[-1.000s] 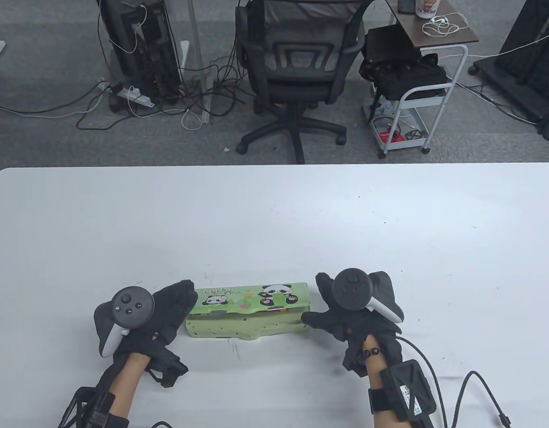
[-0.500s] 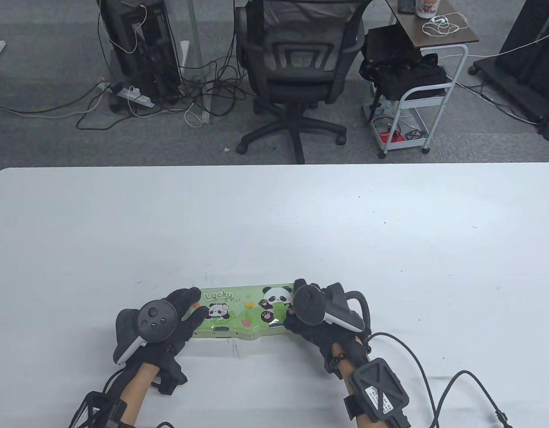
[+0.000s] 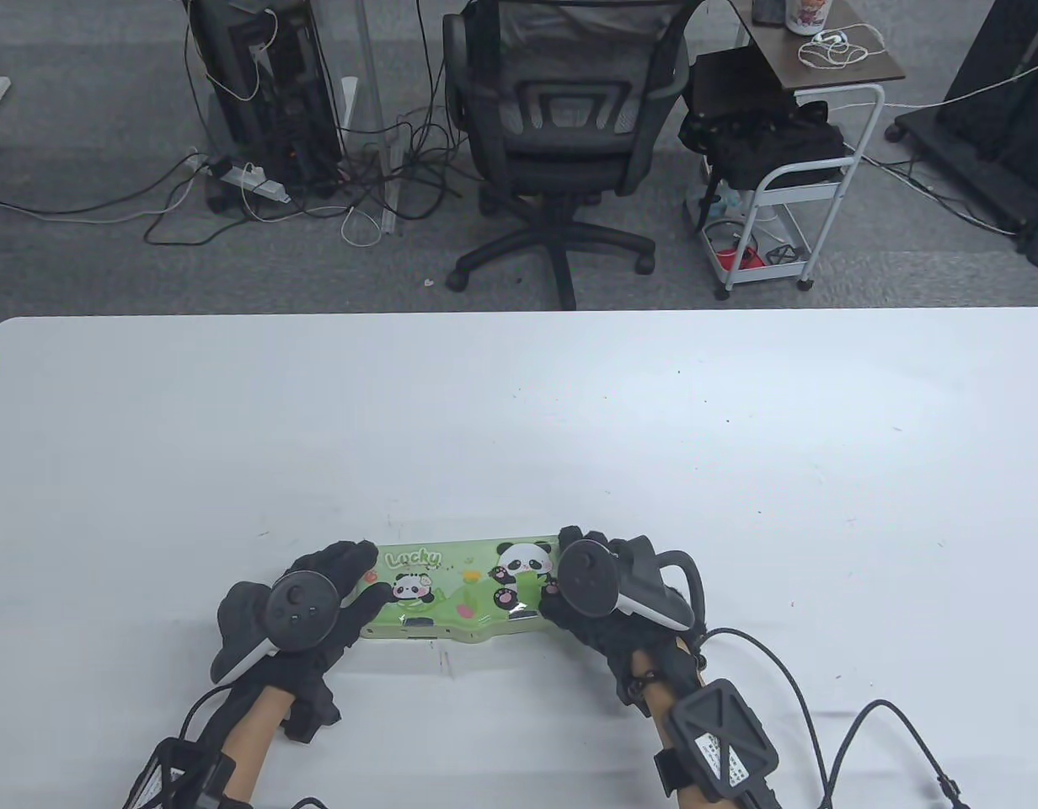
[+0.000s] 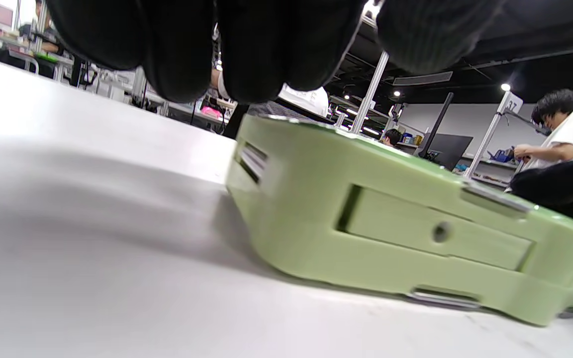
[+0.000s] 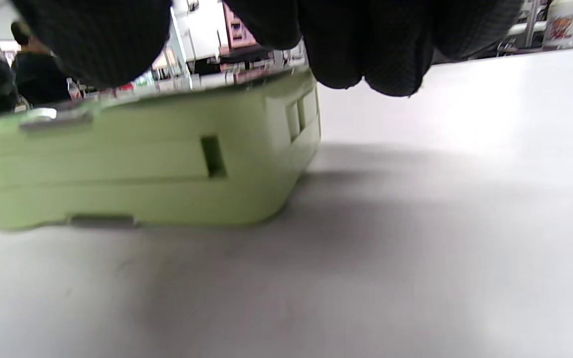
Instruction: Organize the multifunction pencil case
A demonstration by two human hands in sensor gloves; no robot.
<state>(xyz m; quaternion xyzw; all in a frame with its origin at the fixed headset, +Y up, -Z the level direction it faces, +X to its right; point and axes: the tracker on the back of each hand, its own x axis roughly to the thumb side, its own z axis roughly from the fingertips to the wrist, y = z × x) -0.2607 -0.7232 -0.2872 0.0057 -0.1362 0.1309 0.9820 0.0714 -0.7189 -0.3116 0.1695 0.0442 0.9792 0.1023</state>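
The closed green pencil case (image 3: 464,590) is lying flat at the desk's (image 3: 519,404) 6 o'clock edge, the left hand (image 3: 317,602) and right hand (image 3: 591,590) pressing spread fingers (image 4: 261,49) on its lid ends, suggesting organizing is nearly finishing.

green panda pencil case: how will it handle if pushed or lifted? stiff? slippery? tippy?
The pencil case looks like rigid moulded plastic, with hard edges and recessed panels in the left wrist view, so it probably won't flex. It lies flat and low on the table, so it should slide, not tip or roll. Its glossy lid may be slippery under the left hand and right hand.
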